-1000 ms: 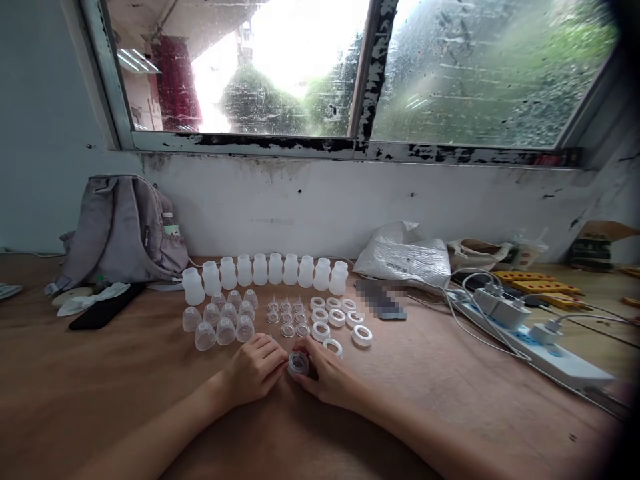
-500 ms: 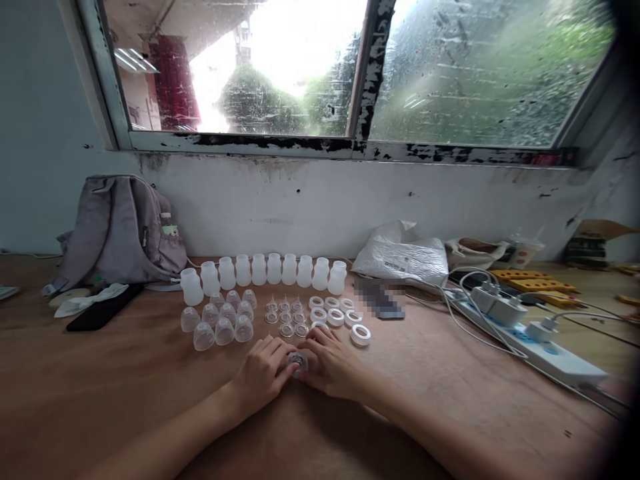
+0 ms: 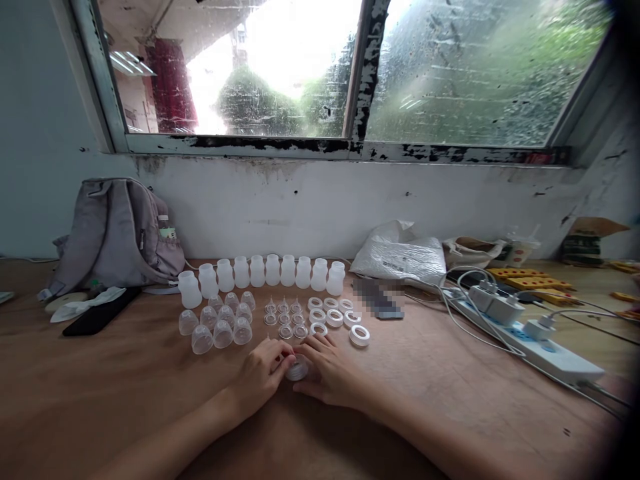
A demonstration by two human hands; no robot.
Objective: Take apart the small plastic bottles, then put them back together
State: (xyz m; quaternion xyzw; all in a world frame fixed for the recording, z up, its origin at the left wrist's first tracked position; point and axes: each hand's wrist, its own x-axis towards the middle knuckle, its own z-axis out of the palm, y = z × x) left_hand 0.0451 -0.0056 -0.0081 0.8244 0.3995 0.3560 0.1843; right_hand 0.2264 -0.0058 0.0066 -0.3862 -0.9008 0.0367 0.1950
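My left hand (image 3: 264,371) pinches the upper left edge of a clear, round baby-bottle part (image 3: 297,370) near the table's front. My right hand (image 3: 327,369) curls around the right side of the same piece. Fingers cover much of it, so I cannot tell its exact kind. Just beyond my hands lie several clear bottle nipples (image 3: 285,331) with upright tips. Several white screw rings (image 3: 359,335) lie flat beyond my right hand. Clear dome caps (image 3: 223,335) sit in rows at the left. Behind them, frosted baby bottles (image 3: 273,271) stand upright in a curved row.
A grey backpack (image 3: 117,233) and a black phone-like slab (image 3: 97,313) lie at the left. A silvery bag (image 3: 400,253) lies behind a blurred dark object (image 3: 383,300). A power strip (image 3: 560,357) with plugs and trailing white cables occupies the right.
The clear part has tilted between my hands, from showing its round opening upward to showing its side. My right hand has shifted over the nearest white ring, hiding it.
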